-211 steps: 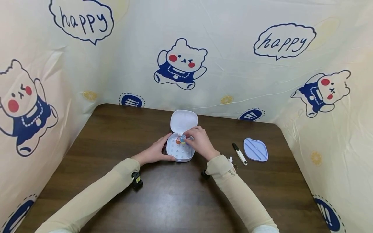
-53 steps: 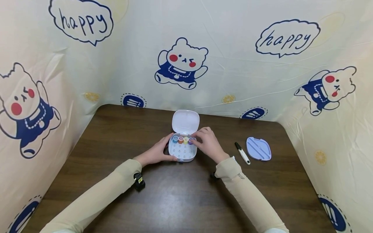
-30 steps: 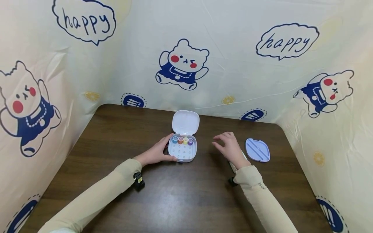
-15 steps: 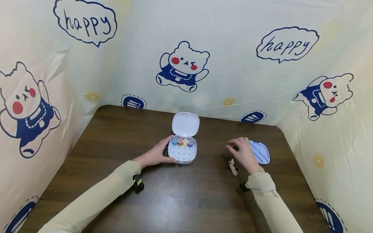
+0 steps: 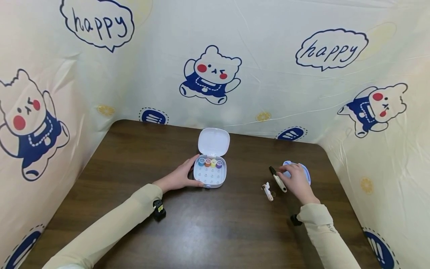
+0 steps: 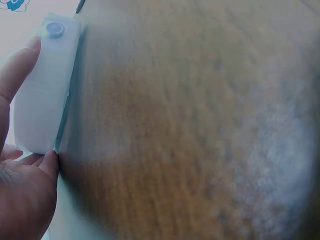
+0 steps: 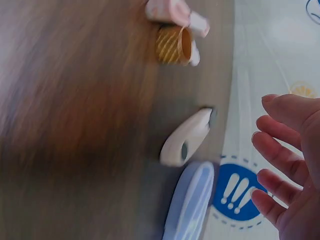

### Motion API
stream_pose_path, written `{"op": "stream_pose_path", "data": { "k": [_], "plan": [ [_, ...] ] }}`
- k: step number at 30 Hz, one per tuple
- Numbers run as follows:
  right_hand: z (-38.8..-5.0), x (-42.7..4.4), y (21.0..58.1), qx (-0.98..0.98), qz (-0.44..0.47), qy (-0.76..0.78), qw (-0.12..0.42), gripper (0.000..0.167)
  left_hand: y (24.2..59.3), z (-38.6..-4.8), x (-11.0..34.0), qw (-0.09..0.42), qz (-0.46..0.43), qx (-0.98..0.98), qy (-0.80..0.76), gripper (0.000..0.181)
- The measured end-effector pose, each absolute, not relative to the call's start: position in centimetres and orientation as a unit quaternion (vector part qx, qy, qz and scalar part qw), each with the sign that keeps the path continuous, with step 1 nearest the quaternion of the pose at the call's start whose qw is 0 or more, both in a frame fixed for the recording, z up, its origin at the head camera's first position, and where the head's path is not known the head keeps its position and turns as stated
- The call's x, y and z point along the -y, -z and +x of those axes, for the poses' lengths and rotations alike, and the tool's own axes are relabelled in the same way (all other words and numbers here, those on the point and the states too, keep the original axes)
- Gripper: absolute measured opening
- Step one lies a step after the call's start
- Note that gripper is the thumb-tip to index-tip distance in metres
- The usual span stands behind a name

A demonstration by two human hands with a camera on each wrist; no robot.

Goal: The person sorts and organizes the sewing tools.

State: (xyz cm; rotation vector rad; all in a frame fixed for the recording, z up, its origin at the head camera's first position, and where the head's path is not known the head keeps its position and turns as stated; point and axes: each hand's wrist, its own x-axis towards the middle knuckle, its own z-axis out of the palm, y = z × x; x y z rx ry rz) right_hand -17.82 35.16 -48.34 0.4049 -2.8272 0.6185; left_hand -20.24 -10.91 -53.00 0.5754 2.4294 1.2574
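My left hand [image 5: 179, 176] grips the left side of a white box [image 5: 209, 179], its thumb near the round button [image 6: 55, 29] on the front. The lid [image 5: 214, 142] stands open at the back. Four-colour spools fill the back row: blue [image 5: 201, 162], orange [image 5: 208, 162], yellow [image 5: 213, 163] and purple [image 5: 219, 164]. Rows of small pegs show in front of them. My right hand [image 5: 297, 183] hovers over the light blue tray [image 5: 306, 172], partly hiding it, beside a black-and-white pen-like tool [image 5: 279, 183]. In the right wrist view its fingers are spread and hold nothing.
A small white-and-pink item [image 5: 267, 191] lies in front of the pen-like tool, with a gold ring-shaped piece [image 7: 173, 45] beside it. The brown table [image 5: 201, 228] meets a printed cloth [image 5: 262, 74] along its back and sides.
My right hand has left the purple spool in the box and moved right, over the blue tray. More spools stand in the back row than at first. The left hand stays on the box.
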Motion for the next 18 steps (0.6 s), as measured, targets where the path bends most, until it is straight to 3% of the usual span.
{"op": "stream_pose_path", "data": {
  "k": [18],
  "plan": [
    [-17.5, -39.0, 48.7, 0.972, 0.082, -0.185, 0.116, 0.026, 52.7, -20.1, 11.0, 0.173, 0.200, -0.856, -0.444, 0.120]
  ]
}}
